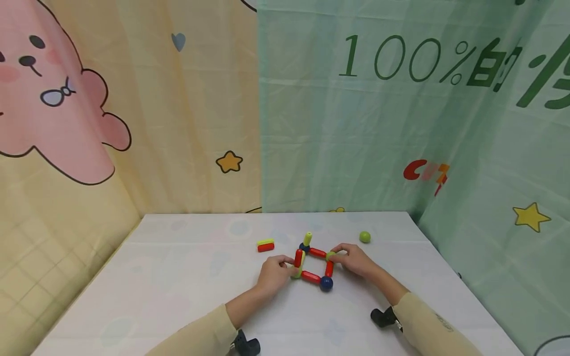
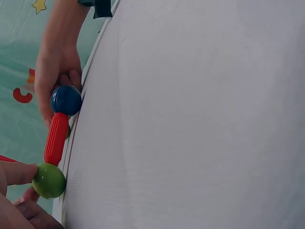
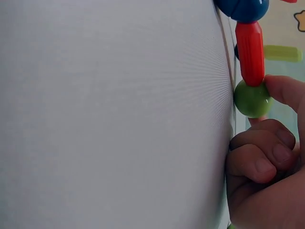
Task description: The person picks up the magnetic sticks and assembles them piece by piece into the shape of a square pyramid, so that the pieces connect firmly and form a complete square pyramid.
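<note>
A four-sided frame of rods and balls lies on the table, with blue balls (image 1: pixel 326 284) and green balls at alternating corners. Red rods (image 1: pixel 310 277) form three sides; a yellow-green rod (image 1: pixel 303 259) runs along the left one. My left hand (image 1: pixel 273 274) pinches the near-left green ball (image 2: pixel 48 181), from which a red rod (image 1: pixel 298 257) rises. At the opposite corner, my right hand (image 1: pixel 354 259) pinches another green ball (image 3: pixel 252 98) between thumb and finger. A short yellow-green rod (image 1: pixel 308 238) stands upright on the far blue ball (image 1: pixel 304 247).
Left of the frame lie a loose yellow-green rod (image 1: pixel 265 241) and a red rod (image 1: pixel 265 247), side by side. One loose green ball (image 1: pixel 365 237) sits behind my right hand. Curtains (image 1: pixel 200 109) hang beyond the white table (image 1: pixel 178 296).
</note>
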Motion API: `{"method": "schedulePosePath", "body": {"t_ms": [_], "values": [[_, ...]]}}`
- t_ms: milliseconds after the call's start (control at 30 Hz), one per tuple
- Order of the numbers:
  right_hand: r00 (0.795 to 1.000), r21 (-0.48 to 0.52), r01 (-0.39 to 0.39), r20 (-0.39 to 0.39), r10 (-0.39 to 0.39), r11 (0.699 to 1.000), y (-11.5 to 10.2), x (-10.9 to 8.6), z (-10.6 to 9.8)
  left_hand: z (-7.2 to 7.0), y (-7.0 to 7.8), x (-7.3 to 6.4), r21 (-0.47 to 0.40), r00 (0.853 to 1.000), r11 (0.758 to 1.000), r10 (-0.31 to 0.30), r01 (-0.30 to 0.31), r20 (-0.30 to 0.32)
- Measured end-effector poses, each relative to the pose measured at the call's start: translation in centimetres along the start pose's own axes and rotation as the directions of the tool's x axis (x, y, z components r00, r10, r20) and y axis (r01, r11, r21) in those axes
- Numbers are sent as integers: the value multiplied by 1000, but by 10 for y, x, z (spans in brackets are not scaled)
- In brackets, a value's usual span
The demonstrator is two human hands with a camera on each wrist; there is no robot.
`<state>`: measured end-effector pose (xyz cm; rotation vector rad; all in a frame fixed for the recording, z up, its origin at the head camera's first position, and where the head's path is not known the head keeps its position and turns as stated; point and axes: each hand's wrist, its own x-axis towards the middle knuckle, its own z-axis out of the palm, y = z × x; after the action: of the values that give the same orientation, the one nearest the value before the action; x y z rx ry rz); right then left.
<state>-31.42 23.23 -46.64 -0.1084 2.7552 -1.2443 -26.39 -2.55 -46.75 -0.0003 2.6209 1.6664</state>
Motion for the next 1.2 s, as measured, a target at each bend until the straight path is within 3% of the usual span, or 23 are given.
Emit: {"method": "schedulePosePath", "body": {"t_ms": [433, 800, 1033, 1200], "values": [[995, -38, -94, 37, 96, 995, -12, -30, 1, -8, 5, 21, -11, 999, 1000, -9, 8, -35], [994, -43, -107, 22, 108, 993, -23, -51, 14, -6, 5, 38, -53, 1000, 998, 12, -14, -27], [992, -77, -123, -16, 122, 989, -22, -54, 17, -2, 4, 42, -67, 1000, 998, 8, -9, -20], [994, -17, -103, -44, 102, 995, -21, -40, 10, -3, 3, 41, -89, 1000, 996, 8, -9, -10]]}}
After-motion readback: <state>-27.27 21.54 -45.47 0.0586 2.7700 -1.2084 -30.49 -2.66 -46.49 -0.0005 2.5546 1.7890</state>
